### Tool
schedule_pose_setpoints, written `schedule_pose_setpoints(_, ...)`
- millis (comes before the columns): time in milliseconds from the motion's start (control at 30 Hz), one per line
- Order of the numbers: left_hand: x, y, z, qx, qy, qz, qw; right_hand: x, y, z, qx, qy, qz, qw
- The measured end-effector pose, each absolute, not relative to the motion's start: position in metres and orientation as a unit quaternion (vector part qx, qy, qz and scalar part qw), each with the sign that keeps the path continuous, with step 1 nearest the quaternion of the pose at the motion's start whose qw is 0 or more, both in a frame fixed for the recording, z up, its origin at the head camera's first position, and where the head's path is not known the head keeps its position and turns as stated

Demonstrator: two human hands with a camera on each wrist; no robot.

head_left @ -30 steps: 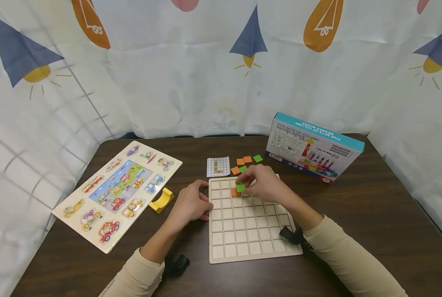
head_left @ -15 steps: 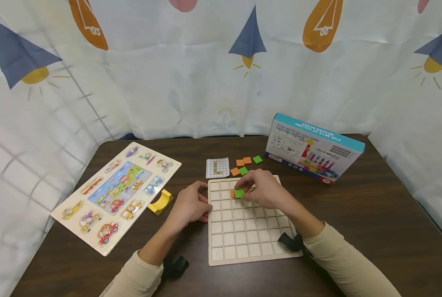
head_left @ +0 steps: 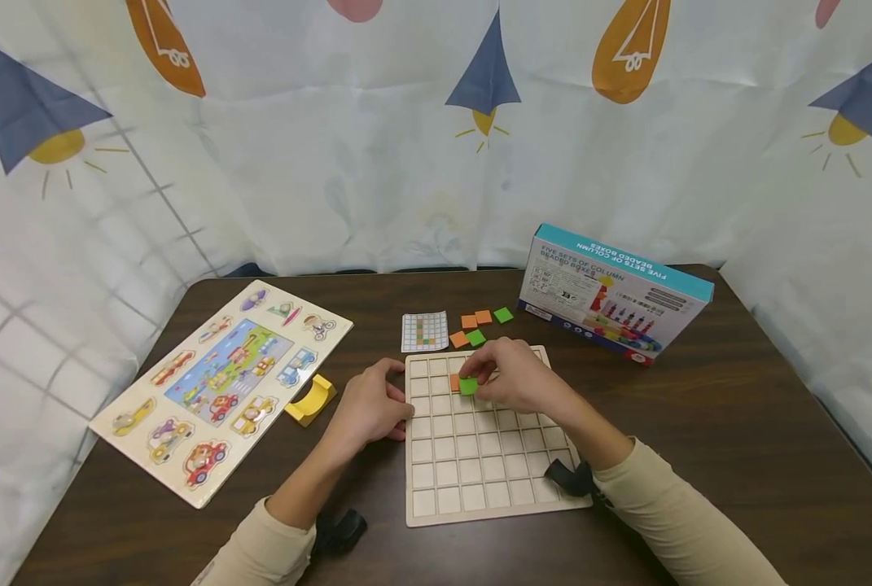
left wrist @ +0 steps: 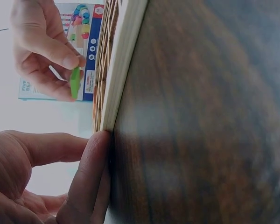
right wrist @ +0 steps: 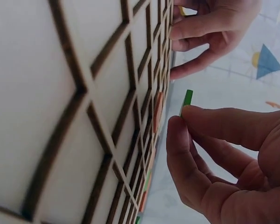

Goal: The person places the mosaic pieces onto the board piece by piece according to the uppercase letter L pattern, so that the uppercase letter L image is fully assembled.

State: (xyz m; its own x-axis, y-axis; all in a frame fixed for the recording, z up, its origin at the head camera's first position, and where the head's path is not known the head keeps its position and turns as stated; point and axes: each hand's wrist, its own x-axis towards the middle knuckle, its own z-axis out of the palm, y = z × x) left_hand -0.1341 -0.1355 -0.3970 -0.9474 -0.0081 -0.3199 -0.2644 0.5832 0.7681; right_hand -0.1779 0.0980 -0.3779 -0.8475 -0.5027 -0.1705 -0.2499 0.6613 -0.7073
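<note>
A square wooden grid board [head_left: 479, 470] lies on the table in the head view. My right hand [head_left: 512, 376] pinches a green square tile [head_left: 468, 386] between thumb and fingertips, over the upper part of the board. In the right wrist view a gap shows between this tile [right wrist: 187, 99] and the grid. An orange tile [head_left: 454, 382] sits in a cell just left of it. My left hand [head_left: 370, 404] touches the board's left edge; in the left wrist view its fingers [left wrist: 91, 172] rest against the wooden side.
Behind the board lie several loose orange and green tiles [head_left: 475, 337] and a small pattern card [head_left: 424, 332]. A vehicle picture puzzle [head_left: 219, 391] and a yellow curved block [head_left: 311, 400] are on the left. A cardboard toy box [head_left: 615, 293] stands at the back right.
My right hand has lowered the green tile a little, from over the orange tile to its right side. The left hand stays at the board's edge. The head view has shifted slightly.
</note>
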Motion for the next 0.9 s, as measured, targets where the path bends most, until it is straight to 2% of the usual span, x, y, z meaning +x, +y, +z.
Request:
schedule_pose_setpoints(267, -0.135, -0.136, -0.396, -0.074, 0.875, 0.456, 0.145, -0.177, 0.092, -0.382, -0.201, 0.891, -0.349, 0.207)
schedule_pose_setpoints(900, -0.136, -0.139, -0.397, -0.075, 0.88, 0.449, 0.134, -0.174, 0.082, -0.386, -0.194, 0.892, -0.341, 0.223)
